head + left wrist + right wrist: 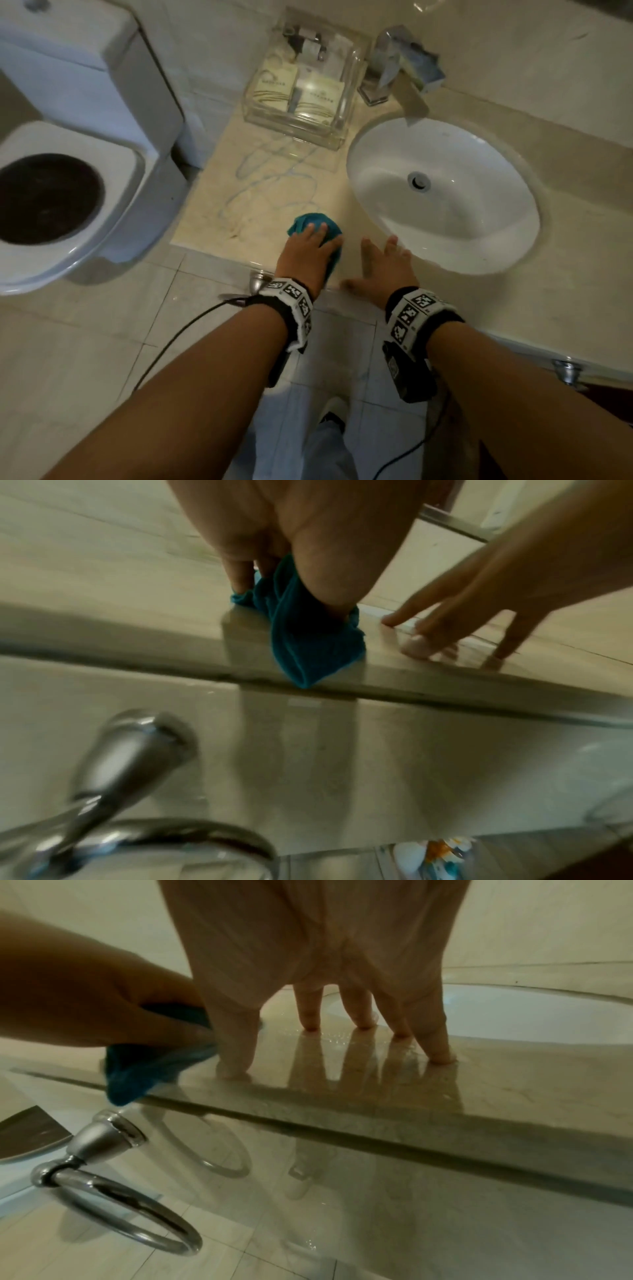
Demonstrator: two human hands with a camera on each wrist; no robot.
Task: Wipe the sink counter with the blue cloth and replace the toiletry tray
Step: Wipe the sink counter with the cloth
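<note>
The blue cloth (301, 222) (308, 637) (147, 1069) lies bunched at the front edge of the beige marble counter (205, 219), left of the sink (445, 212). My left hand (308, 250) (287, 596) lies on top of it and grips it, fingers and thumb curled into the folds. My right hand (383, 260) (342, 1037) is beside it, fingers straight and spread, the tips pressing on the wet counter at the basin's rim. The clear toiletry tray (329, 137) with packets stands at the back of the counter. Blue scribbled marks (274, 181) run between the tray and the cloth.
A chrome faucet (400, 78) stands behind the sink, next to the tray. A white toilet (51, 198) with its seat down is on the left. A chrome towel ring (113, 1191) hangs from the counter's front face, below the cloth. The floor is tiled.
</note>
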